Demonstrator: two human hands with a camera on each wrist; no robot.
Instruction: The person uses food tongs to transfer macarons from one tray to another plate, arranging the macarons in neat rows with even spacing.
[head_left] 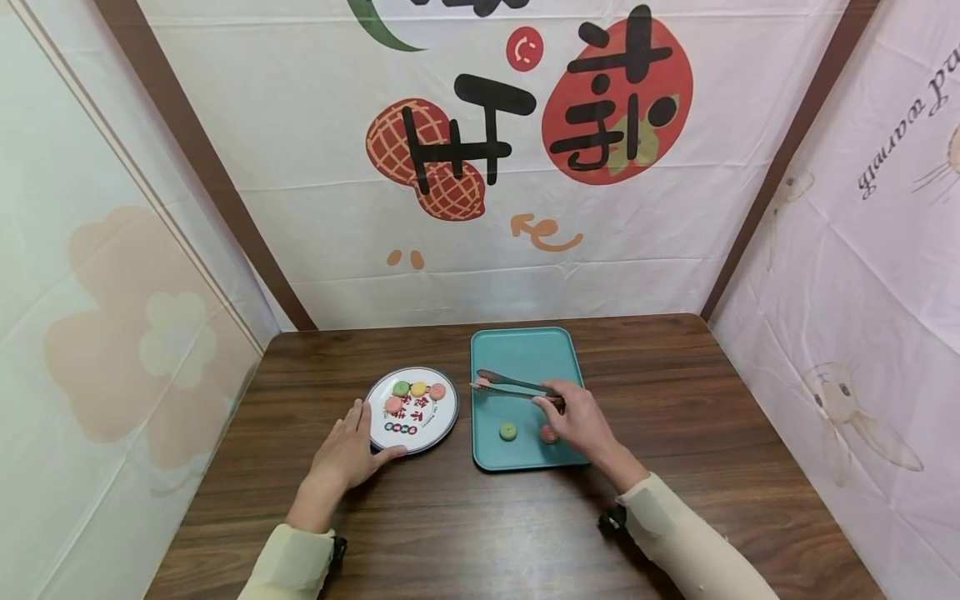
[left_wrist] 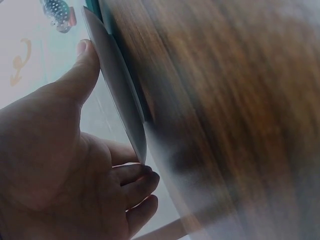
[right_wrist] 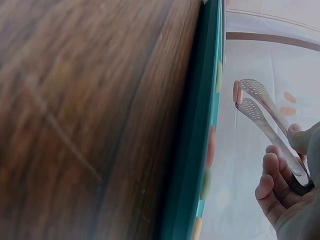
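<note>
My right hand [head_left: 579, 421] grips metal tongs [head_left: 517, 384] over the teal tray [head_left: 528, 346]. Between the perforated tips of the tongs is a pink macaron [right_wrist: 237, 92], held above the tray in the right wrist view. A green macaron [head_left: 508, 431] lies in the tray's near part, and a pink macaron [head_left: 549, 434] beside it is partly covered by the right hand. At the left, the other hand [head_left: 343, 454] touches the near-left rim of a white plate [head_left: 442, 425], thumb and fingers spread along it. Several macarons [head_left: 417, 389] in green, yellow and pink sit on the plate.
Plate and tray stand side by side on a brown wooden table [head_left: 480, 533], a narrow gap between them. A printed white cloth [head_left: 315, 208] hangs behind the far edge, with more cloth at both sides.
</note>
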